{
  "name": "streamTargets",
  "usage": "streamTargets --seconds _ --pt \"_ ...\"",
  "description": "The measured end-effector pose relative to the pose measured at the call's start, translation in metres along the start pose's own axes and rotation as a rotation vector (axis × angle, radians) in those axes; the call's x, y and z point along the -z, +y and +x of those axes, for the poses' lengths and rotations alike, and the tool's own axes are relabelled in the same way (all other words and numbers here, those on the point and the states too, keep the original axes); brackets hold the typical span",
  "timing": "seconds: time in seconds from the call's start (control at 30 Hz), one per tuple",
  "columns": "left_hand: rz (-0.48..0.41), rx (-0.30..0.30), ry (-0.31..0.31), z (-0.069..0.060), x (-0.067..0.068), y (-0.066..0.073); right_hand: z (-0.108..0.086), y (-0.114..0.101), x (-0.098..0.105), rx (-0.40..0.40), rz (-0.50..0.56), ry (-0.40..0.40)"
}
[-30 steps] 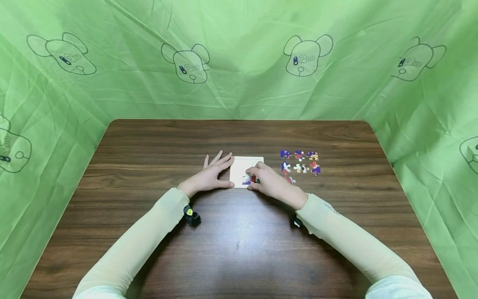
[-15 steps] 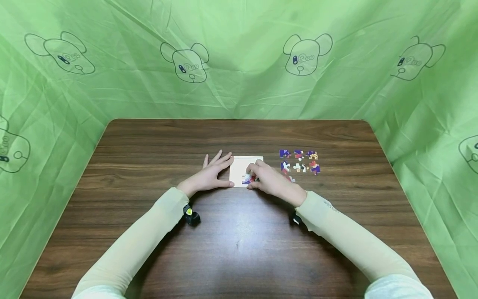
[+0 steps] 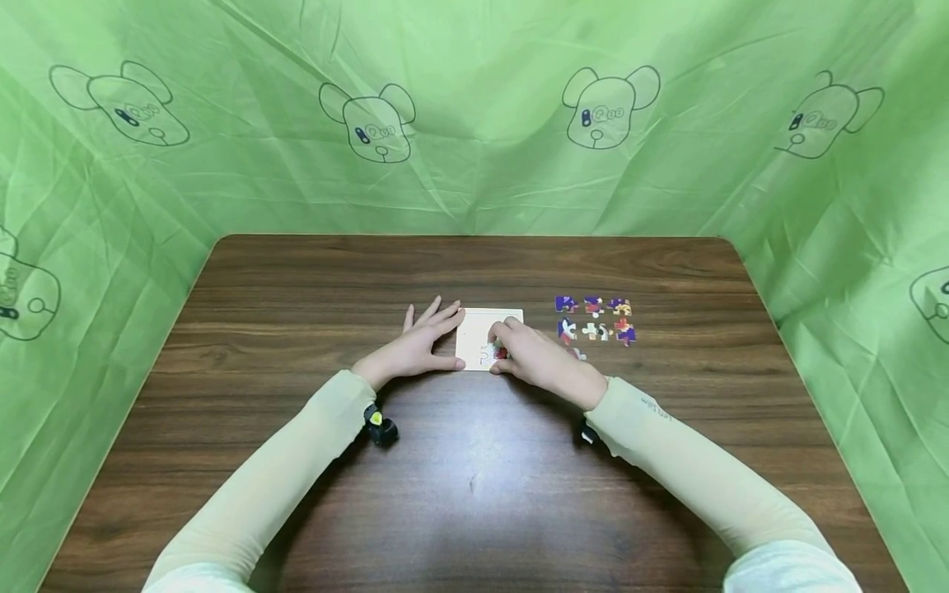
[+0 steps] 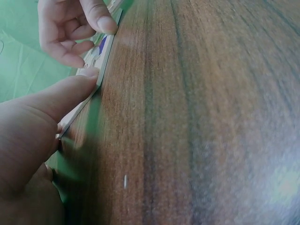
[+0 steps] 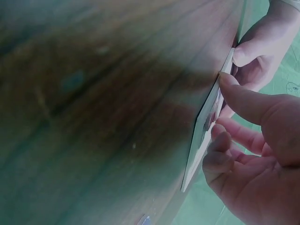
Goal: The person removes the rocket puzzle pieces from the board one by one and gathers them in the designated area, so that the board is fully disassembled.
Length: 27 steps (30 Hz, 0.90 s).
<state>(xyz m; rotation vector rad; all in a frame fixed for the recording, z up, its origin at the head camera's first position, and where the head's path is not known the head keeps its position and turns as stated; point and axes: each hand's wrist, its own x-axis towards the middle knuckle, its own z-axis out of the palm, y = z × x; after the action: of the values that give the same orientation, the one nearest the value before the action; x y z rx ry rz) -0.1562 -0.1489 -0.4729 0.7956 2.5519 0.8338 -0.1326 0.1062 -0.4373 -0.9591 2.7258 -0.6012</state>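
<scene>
A small white puzzle board point(image 3: 472, 329) lies on the table between the hands. My left hand point(image 3: 411, 350) spreads along its left side, fingers straight, with the thumb on the near corner and the index finger at the far one. My right hand point(image 3: 530, 354) bends over the board's right part, thumb at the near edge and fingertips on the surface. Between its thumb and fingers a puzzle piece point(image 3: 501, 353) shows red, partly covered by the hand. Dark printed outlines are visible just left of it. In the right wrist view, the thumb and curled fingers point(image 5: 220, 161) flank the board.
Several loose puzzle pieces point(image 3: 595, 331) lie in rows to the right of the board, one partly hidden behind the right hand. The brown wooden table point(image 3: 474, 511) stretches around them. A green cloth point(image 3: 474, 173) with printed bear heads hangs behind it.
Purple, blue and white picture seen earlier beside the right fingertips is replaced by the board's printed outlines, with red showing closer to the hand. Both hands stay almost in place.
</scene>
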Motion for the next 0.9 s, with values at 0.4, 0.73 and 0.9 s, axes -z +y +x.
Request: streamTargets --seconds 0.4,0.73,0.9 --pt "0.010 0.004 0.004 -0.0006 0.0005 0.0009 0.0036 0.0019 0.0018 -0.039 -0.025 -0.040" --pt "0.001 -0.010 0.013 -0.0016 0.0005 0.0027 0.0037 0.0000 0.0037 -0.052 -0.018 -0.042" --pt "0.002 -0.010 0.017 -0.0017 0.0010 0.0021 0.0016 -0.0012 0.0021 -0.041 -0.025 -0.016"
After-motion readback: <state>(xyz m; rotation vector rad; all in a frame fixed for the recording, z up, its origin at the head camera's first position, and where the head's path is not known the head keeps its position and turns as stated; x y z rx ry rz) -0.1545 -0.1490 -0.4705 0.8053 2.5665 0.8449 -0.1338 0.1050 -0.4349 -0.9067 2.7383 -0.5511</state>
